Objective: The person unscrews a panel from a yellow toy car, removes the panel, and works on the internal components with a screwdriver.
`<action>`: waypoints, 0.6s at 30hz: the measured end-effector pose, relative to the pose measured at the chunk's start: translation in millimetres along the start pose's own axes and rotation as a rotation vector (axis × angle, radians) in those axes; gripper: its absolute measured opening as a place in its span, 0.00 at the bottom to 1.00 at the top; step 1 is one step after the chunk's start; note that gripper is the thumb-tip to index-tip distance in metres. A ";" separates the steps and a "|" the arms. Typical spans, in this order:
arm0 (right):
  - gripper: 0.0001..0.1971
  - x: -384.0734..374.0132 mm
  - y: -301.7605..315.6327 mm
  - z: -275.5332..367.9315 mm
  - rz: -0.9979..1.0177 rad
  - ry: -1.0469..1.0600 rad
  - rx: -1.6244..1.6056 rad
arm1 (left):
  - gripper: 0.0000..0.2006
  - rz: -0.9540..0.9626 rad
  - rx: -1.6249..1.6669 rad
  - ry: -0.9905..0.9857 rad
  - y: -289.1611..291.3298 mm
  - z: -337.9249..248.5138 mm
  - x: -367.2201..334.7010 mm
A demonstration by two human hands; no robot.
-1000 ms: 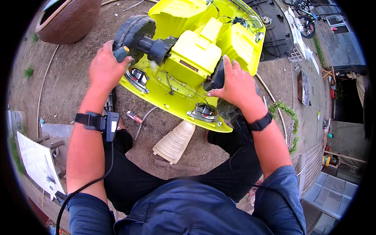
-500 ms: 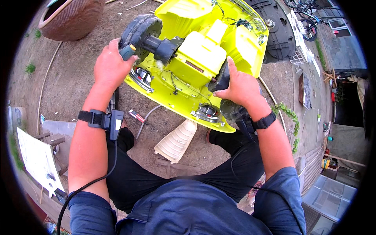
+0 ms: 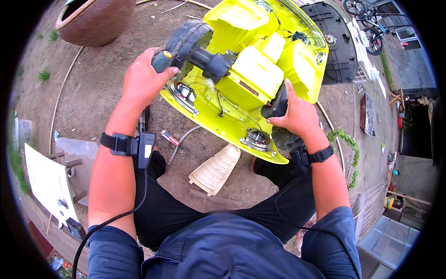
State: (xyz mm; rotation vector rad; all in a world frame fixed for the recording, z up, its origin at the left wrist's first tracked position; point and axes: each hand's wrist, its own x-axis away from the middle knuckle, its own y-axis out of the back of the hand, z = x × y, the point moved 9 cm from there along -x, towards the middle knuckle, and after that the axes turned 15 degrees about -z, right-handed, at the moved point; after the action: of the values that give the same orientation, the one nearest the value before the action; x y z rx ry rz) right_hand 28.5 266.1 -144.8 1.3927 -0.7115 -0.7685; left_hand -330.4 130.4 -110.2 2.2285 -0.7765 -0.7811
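A bright yellow ride-on toy car body (image 3: 248, 86) lies underside up in front of me. In my left hand (image 3: 145, 80) is a screwdriver (image 3: 162, 61) with a teal handle and an orange end; its shaft is hidden. That hand is beside the black wheel (image 3: 188, 43), which joins a black cylindrical axle housing (image 3: 211, 64). My right hand (image 3: 297, 115) has thumb and forefinger around a black motor housing (image 3: 277, 104) at the other side of the yellow box. Below it another dark wheel (image 3: 285, 138) is partly covered by my wrist.
Between my feet lies a cream ribbed plastic piece (image 3: 216, 169). A red-and-white tool (image 3: 169, 137) and a grey hose piece (image 3: 182, 142) are on the dirt. A large brown pot (image 3: 95, 23) stands far left, a round black cover (image 3: 337, 46) far right, and a vine (image 3: 353, 158) near my right forearm.
The whole view has shifted slightly, with the car body, wheel and both hands now farther right and a little lower in it. Both hands keep the same grips.
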 end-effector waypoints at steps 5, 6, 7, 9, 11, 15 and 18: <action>0.65 -0.6 -3.4 -1.9 0.066 -0.067 0.011 | 0.26 0.051 0.121 0.125 0.0 22.7 -6.0; 0.65 -0.1 -3.9 -3.9 0.055 -0.064 0.020 | 0.26 0.107 0.179 0.156 -5.8 28.9 -5.3; 0.65 0.7 -4.3 -5.4 0.052 -0.061 0.019 | 0.26 0.163 0.237 0.187 -11.3 33.1 -4.3; 0.66 0.9 -5.7 -6.0 0.048 -0.053 0.010 | 0.22 0.261 0.185 0.237 -18.4 40.6 -0.2; 0.66 -0.4 -7.8 -6.3 0.053 -0.056 0.027 | 0.19 0.336 0.206 0.276 -21.5 42.2 1.6; 0.66 1.2 -9.5 -8.8 0.063 -0.061 0.034 | 0.16 0.381 0.294 0.252 -25.9 36.1 1.9; 0.66 0.4 -10.9 -9.1 0.060 -0.066 0.040 | 0.14 0.358 0.289 0.203 -27.3 39.7 0.1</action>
State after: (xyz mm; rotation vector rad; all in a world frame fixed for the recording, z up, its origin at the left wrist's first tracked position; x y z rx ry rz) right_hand 35.6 270.8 -156.2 1.3810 -0.8200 -0.7592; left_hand -349.5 132.5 -154.4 2.2755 -1.2022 -0.2789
